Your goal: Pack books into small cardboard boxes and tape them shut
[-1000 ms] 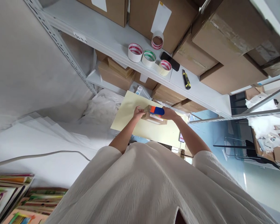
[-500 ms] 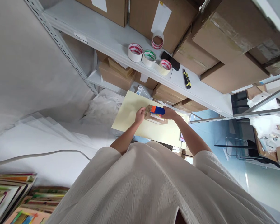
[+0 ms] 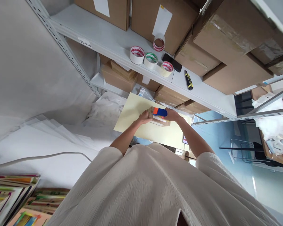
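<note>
A small cardboard box [image 3: 166, 123] with a pale label lies on the cream board [image 3: 128, 110] in front of me. My left hand [image 3: 145, 117] holds the box by its left end, with the fingers against the side and the thumb near the front edge. In my right hand [image 3: 171, 115] is a blue tape dispenser with an orange front [image 3: 160, 112], held over the top of the box. The fingers wrap its right end. The tape beneath it is mostly hidden.
A grey shelf [image 3: 115, 47] beyond the board carries several tape rolls [image 3: 137, 55], a black phone [image 3: 172, 62], a yellow-black box cutter [image 3: 188, 80] and large cartons [image 3: 233, 73]. Another phone [image 3: 185, 139] lies at the board's right edge. White sheets [image 3: 49, 135] spread to the left.
My left hand has shifted and turned on the box's left end, its fingers now stretched further along the side. The tape dispenser stays over the box in my right hand.
</note>
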`<state>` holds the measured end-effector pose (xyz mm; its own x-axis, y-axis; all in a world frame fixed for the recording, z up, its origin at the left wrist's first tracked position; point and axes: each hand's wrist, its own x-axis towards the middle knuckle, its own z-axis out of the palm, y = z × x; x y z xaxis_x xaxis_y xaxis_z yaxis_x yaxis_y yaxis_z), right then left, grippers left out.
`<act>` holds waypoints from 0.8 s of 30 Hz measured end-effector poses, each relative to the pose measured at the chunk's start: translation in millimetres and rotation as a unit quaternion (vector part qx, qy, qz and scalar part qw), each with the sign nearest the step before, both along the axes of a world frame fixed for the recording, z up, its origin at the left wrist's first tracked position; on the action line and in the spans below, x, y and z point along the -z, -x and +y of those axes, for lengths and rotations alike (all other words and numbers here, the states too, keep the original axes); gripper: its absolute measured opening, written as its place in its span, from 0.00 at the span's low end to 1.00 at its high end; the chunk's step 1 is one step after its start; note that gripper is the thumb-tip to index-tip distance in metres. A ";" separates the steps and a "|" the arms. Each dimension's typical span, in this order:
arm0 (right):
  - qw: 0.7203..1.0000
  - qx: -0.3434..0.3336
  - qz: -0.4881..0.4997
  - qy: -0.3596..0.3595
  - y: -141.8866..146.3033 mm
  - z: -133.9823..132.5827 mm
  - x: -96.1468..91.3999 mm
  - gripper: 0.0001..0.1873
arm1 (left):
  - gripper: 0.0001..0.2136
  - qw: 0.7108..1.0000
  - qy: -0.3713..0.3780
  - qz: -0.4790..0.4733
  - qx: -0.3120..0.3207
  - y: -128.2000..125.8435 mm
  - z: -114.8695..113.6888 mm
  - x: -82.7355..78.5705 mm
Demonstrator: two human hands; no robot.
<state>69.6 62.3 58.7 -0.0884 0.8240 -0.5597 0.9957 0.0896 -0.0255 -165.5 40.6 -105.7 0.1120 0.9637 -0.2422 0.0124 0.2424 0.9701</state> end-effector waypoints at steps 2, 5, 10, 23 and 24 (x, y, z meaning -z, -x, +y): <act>1.000 -0.001 -0.002 0.004 0.5 -0.7 -1.5 0.28 | 0.55 0.986 -0.038 0.114 0.119 1.4 10.8 -4.9; 1.000 -0.010 -0.011 0.008 1.8 -0.8 -4.3 0.29 | 0.56 0.914 -0.101 0.280 0.275 4.0 22.0 -10.8; 0.998 -0.036 -0.038 0.028 3.7 1.6 -9.8 0.30 | 0.53 0.855 -0.123 0.400 0.305 11.1 21.7 -10.5; 0.995 -0.072 -0.045 0.042 -9.0 -0.9 -12.5 0.32 | 0.51 0.823 -0.129 0.473 0.286 9.0 15.6 -17.2; 0.995 -0.074 -0.044 0.041 -16.0 -1.7 -13.0 0.32 | 0.51 0.822 -0.126 0.476 0.286 9.2 16.0 -17.4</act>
